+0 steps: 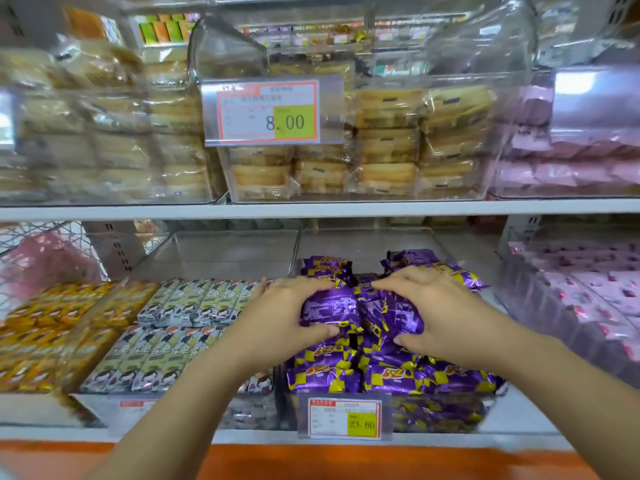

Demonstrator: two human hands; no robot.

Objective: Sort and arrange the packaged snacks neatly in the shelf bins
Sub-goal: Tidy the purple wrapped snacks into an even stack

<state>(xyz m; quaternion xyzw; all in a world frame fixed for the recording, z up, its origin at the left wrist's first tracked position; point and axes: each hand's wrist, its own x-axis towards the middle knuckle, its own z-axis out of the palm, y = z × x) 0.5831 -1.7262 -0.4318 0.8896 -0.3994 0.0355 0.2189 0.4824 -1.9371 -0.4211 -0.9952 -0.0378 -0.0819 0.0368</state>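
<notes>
Purple and yellow snack packs (pixel 391 374) fill a clear bin (pixel 363 244) on the lower shelf, in front of me. My left hand (pixel 277 318) grips one purple pack (pixel 329 311) at the top of the pile, thumb under it and fingers curled over its far edge. My right hand (pixel 440 313) grips another purple pack (pixel 403 315) beside it in the same way. The two held packs touch each other in the middle of the bin. More purple packs (pixel 426 261) lie loose behind my hands.
Left of the purple bin sits a bin of white-green packs (pixel 166 348), then orange packs (pixel 41 334). Pink packs (pixel 595 289) fill the bin at right. A price tag (pixel 344 419) hangs on the purple bin's front. The upper shelf holds clear bins of pastries (pixel 384 147).
</notes>
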